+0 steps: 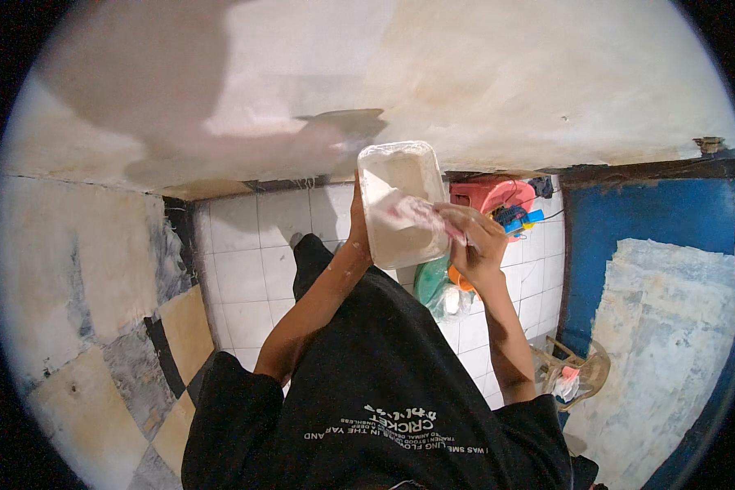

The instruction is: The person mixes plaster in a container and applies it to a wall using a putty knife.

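Note:
My left hand (pixel 356 229) is wrapped round the left side of a white rectangular plastic tub (pixel 400 245), which has pale, creamy stuff smeared inside. My right hand (pixel 472 237) grips a pinkish tool coated in white (pixel 416 211), perhaps a brush or cloth, whose far end is inside the tub; its exact shape is hard to make out. Just beyond the tub is the pale, patchy wall (pixel 482 82).
A pink plastic stool (pixel 486 194) holds a blue-and-black tool (pixel 527 220). Green (pixel 429 282) and orange (pixel 459 278) containers sit on the white tiled floor (pixel 237 269). A plastic chair (pixel 584 380) stands by a blue panel (pixel 645 212). A patchy wall (pixel 106 269) is at left.

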A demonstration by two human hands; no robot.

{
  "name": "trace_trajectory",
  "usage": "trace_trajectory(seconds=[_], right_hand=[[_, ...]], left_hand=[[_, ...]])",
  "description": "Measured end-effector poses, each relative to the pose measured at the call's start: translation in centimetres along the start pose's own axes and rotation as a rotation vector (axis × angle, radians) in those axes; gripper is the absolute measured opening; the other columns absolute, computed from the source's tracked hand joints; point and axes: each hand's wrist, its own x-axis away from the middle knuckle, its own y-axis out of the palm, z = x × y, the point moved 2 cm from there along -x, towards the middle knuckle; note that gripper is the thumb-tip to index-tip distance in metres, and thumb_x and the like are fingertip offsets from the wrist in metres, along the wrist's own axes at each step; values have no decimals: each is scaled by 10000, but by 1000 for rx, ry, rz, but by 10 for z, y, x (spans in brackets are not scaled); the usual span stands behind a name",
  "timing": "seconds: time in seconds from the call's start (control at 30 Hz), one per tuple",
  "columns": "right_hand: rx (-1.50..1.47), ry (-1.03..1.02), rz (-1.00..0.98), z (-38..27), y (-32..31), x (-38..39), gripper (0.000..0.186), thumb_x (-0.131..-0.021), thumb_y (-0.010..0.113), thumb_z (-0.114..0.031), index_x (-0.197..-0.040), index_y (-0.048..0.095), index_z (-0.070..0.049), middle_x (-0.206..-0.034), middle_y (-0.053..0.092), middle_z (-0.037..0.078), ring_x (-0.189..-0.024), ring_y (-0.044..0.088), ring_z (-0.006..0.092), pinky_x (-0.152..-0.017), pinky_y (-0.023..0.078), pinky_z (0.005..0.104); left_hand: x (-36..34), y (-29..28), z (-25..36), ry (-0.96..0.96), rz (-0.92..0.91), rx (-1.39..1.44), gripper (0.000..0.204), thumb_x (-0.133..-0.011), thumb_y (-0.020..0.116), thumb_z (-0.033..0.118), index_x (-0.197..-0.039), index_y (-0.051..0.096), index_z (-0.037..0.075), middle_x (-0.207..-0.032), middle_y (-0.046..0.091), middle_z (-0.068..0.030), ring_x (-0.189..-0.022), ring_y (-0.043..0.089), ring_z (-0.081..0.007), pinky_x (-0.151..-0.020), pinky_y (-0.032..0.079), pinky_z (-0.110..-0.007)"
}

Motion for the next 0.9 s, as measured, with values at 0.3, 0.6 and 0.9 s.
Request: trace_trajectory(seconds=[0.3,0.6,0.9], right_hand=[[10,-302,-31,-9,-38,10,280,-731,643,-130,-970,616,11,-1034,670,181,-968,652,361,-839,528,454],[42,-378,-51,-8,-71,13,264,-722,616,-146,-924,594,23,-998,669,205,-948,654,377,-834,535,489],[-568,540,446,-5,-66,9,147,-914,561,-137,-901,574,8,-699,577,37,-596,556,110,-529,441,245]], left_hand=[[8,9,17,2,139,4,614,-943,385,547,-1303,464,56,-1200,576,-132,-1041,603,-257,-913,505,-404],[13,35,28,-25,131,-56,604,-948,395,520,-1319,462,48,-1258,547,-138,-1100,574,-267,-940,487,-403],[14,42,37,16,31,-111,567,-954,383,502,-1278,494,50,-1157,611,-127,-968,641,-247,-857,540,-374]])
